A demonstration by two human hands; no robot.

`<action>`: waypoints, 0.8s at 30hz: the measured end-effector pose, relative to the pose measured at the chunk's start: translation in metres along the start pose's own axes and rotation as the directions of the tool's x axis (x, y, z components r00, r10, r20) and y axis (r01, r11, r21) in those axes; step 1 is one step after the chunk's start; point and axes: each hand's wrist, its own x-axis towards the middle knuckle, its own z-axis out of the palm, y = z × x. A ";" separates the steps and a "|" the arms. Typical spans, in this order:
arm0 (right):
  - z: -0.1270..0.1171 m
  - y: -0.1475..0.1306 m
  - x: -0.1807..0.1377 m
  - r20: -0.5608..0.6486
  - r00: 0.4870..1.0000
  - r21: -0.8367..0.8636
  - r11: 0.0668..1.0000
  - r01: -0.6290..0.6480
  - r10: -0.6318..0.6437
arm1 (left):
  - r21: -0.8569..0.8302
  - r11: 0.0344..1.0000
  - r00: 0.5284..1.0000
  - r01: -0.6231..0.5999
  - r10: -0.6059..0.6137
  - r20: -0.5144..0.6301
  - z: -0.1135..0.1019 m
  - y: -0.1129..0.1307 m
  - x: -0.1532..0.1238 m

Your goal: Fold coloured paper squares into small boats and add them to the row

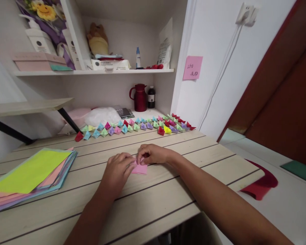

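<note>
A small pink folded paper point(140, 169) lies on the wooden desk point(168, 190) in front of me. My left hand point(117, 172) rests on its left side, fingers curled and pressing it down. My right hand point(153, 154) pinches the paper's upper edge with bent fingers. A stack of coloured paper sheets point(32, 177), a yellow-green one on top, lies at the left. Behind my hands, rows of several small folded paper boats point(135, 127) in many colours stretch across the desk.
At the back stand a red jug point(139, 97), a dark bottle point(151, 97) and a white plastic bag point(102, 116). A shelf point(97, 71) above holds boxes and bottles. A pink sticky note point(192, 67) hangs on the wall. A red cloth point(261, 185) lies right of the desk.
</note>
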 end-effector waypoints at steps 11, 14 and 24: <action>-0.015 0.000 -0.010 0.131 0.991 -0.042 0.999 0.025 -0.019 | 0.003 0.998 0.988 0.064 -0.063 0.143 0.004 0.001 0.000; -0.015 0.001 -0.009 0.107 0.994 -0.034 0.999 0.011 -0.008 | -0.024 0.996 0.987 0.091 -0.087 0.133 0.004 0.001 0.001; -0.014 0.002 -0.009 0.079 0.997 -0.042 0.999 -0.001 0.005 | -0.107 0.984 0.983 0.145 -0.131 0.128 0.002 0.002 0.003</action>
